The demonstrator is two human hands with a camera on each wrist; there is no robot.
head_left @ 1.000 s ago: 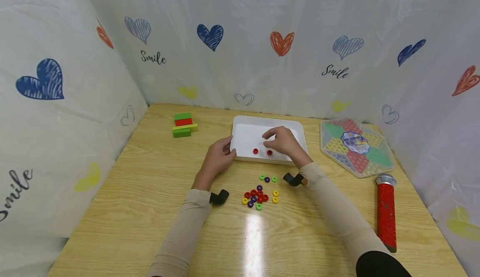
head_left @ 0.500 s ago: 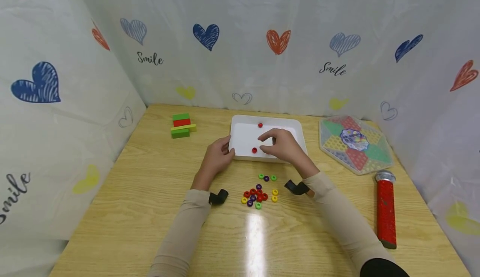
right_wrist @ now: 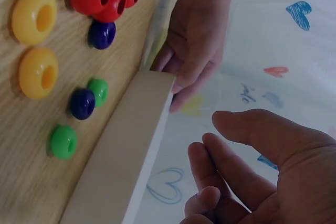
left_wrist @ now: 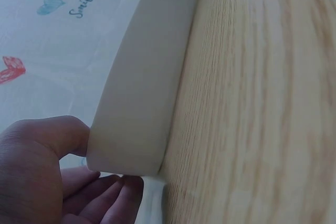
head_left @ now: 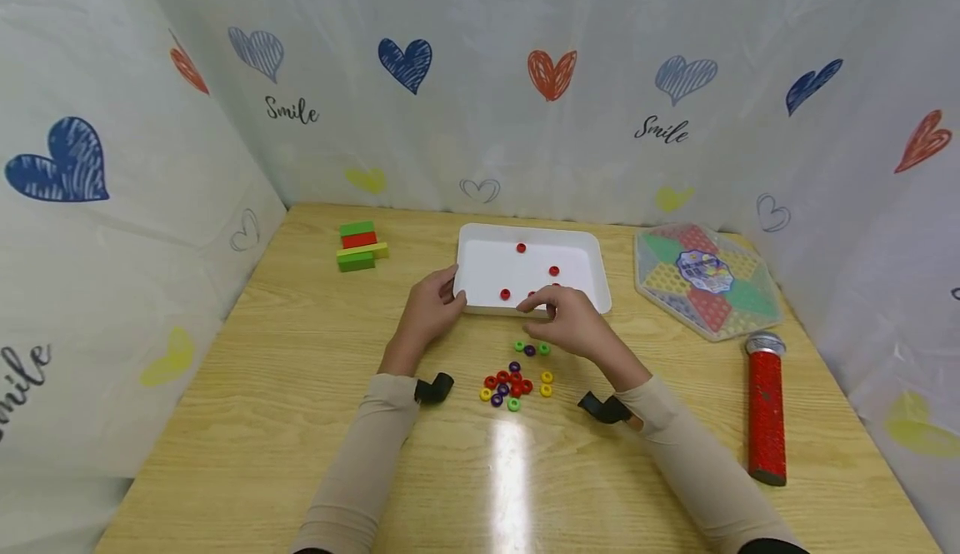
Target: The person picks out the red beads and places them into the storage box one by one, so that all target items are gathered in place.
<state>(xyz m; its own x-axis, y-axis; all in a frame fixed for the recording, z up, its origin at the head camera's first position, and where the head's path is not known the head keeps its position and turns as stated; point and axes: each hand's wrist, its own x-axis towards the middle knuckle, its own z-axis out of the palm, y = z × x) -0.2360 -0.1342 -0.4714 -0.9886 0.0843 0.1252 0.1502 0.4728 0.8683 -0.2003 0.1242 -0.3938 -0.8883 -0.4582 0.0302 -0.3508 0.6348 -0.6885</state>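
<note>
My left hand [head_left: 431,311] grips the near left corner of a white tray [head_left: 480,247]. In the left wrist view its thumb [left_wrist: 73,136] lies at the rim and the other fingers bend around the corner. Several red beads lie apart inside the tray, one red bead [head_left: 521,247] close to the back wall and another red bead [head_left: 554,271] right of centre. My right hand [head_left: 573,322] hovers over the tray's front edge with thumb and fingers apart and nothing between them. It partly covers the beads near that edge.
Loose red, yellow, purple and green beads [head_left: 516,377] lie on the wooden table before the tray. Stacked coloured blocks [head_left: 357,246] stand at the back left. At right are a hexagonal Chinese checkers case [head_left: 708,281] and a red microphone-shaped object [head_left: 766,412].
My right hand has drawn back from inside the tray to its front edge, uncovering more red beads. One red bead now sits near the back wall, where none showed a second ago.
</note>
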